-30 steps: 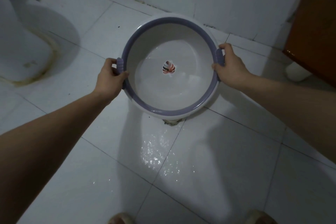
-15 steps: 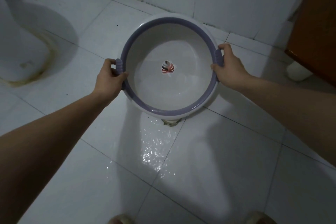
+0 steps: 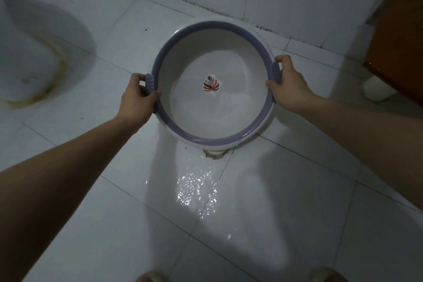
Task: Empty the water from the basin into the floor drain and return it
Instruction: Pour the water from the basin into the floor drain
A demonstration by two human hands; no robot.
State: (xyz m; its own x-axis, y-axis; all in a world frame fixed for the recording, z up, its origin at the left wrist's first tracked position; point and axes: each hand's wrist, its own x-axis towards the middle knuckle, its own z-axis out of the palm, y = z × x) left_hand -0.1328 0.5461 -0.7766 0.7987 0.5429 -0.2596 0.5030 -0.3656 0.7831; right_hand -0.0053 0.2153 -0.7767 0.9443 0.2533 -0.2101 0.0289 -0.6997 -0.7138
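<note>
The person held the round white basin with its purple rim above the white tiled floor. The left hand was clenched around the ribbed purple handle on its side, and the right hand gripped the opposite handle. A leaf decal marked the basin's bottom, where a shallow film of water seemed to pool toward the near wall. The floor drain showed just under the near rim, with wet glints on the tiles beside it. A toilet base stood well to the left.
</note>
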